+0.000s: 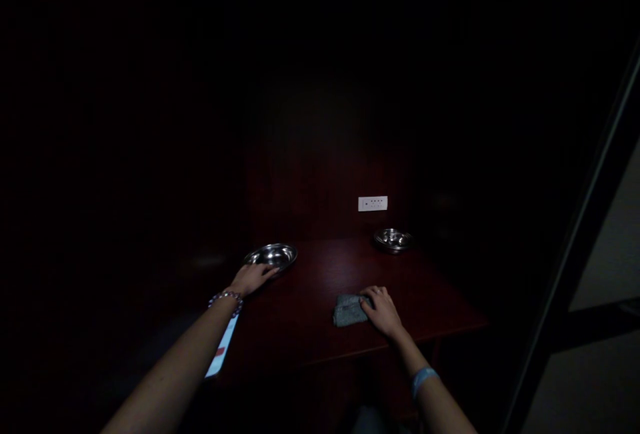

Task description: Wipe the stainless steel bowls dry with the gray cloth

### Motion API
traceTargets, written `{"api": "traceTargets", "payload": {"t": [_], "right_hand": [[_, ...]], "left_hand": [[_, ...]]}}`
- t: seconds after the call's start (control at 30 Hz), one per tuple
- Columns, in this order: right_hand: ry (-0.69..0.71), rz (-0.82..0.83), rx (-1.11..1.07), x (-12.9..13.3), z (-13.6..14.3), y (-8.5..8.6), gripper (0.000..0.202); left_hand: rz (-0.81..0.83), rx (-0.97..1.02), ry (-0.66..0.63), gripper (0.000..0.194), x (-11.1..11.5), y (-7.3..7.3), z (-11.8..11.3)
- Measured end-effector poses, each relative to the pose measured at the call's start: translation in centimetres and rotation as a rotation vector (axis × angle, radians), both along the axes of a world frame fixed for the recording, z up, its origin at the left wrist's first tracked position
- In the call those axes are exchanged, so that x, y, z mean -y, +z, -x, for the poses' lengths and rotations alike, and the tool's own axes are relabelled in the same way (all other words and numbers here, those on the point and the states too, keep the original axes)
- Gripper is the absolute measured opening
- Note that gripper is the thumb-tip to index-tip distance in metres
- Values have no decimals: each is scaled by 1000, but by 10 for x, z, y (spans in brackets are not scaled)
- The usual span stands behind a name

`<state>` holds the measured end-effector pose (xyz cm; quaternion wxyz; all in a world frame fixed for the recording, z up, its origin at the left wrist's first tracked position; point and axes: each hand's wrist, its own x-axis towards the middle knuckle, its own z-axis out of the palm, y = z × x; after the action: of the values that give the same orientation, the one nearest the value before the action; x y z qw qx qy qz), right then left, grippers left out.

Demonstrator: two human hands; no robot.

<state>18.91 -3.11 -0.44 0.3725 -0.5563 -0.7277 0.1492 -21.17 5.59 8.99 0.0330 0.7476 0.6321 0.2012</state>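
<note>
A shiny steel bowl [283,254], wide and shallow, sits at the far left of the dark red table. My left hand [251,278] is at its near rim, with fingers curled over the edge and partly hidden. A folded grey-green cloth [349,310] lies flat near the table's front edge. Over its right end rests my right hand [383,311], fingers bent, thumb against the cloth. A lit phone [221,352] lies at the left, partly covered by my left forearm.
More steel dishes [393,240], seemingly stacked, stand at the table's back right. Above the dark red table [320,281], a white socket plate [373,203] is fixed to the back wall. A dark upright frame [575,241] rises on the right. Surroundings are very dark.
</note>
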Motion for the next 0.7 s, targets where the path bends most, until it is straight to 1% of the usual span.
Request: {"api": "traceTargets", "payload": {"t": [0.07, 0.27, 0.47, 0.7], "right_hand": [[-4, -11, 2, -1, 0, -1, 28], [3, -28, 18, -2, -1, -2, 28], [-7, -17, 37, -2, 0, -1, 28], [-36, -29, 113, -2, -1, -2, 30]], "left_hand": [[20, -3, 2, 39, 0, 0, 1], [24, -13, -52, 30, -7, 1, 9], [15, -62, -73, 32, -10, 1, 13], [3, -157, -68, 40, -8, 4, 16]]}}
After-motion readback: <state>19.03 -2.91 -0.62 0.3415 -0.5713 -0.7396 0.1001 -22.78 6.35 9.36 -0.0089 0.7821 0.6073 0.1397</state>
